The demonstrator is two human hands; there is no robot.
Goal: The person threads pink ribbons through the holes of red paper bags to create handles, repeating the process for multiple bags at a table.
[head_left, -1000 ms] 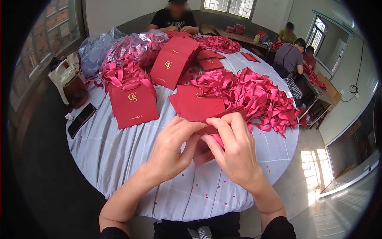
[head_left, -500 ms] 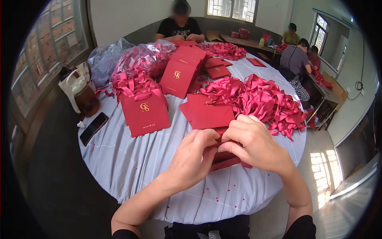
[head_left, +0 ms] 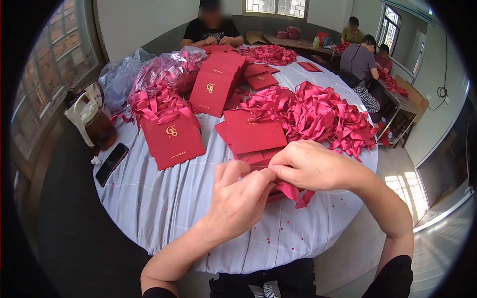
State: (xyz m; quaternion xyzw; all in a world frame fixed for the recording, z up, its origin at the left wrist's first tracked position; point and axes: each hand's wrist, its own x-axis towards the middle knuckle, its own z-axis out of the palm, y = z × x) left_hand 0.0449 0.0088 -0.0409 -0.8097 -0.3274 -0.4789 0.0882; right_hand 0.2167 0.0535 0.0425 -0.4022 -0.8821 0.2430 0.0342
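My left hand (head_left: 237, 196) and my right hand (head_left: 313, 166) meet at the fingertips over the near part of the table. Both are closed in a pinch on a red satin ribbon (head_left: 294, 192), whose loose end hangs below my right hand. Under them lies a red paper bag (head_left: 279, 197), mostly hidden by my hands. Just beyond are stacked red paper bags (head_left: 256, 139), the top one lying flat. To their right spreads a large heap of red ribbons (head_left: 328, 116).
A red bag with gold lettering (head_left: 174, 144) lies to the left, near a phone (head_left: 112, 164) and a jar of brown liquid (head_left: 99, 126). Plastic-wrapped ribbons (head_left: 164, 74) sit behind. Across the white-covered table (head_left: 144, 198) sits a person (head_left: 213, 32); others work at the right.
A ribbon end now shows below my right hand. My left hand's fingers have shifted, and my right forearm has swung outward. The view has moved slightly right.
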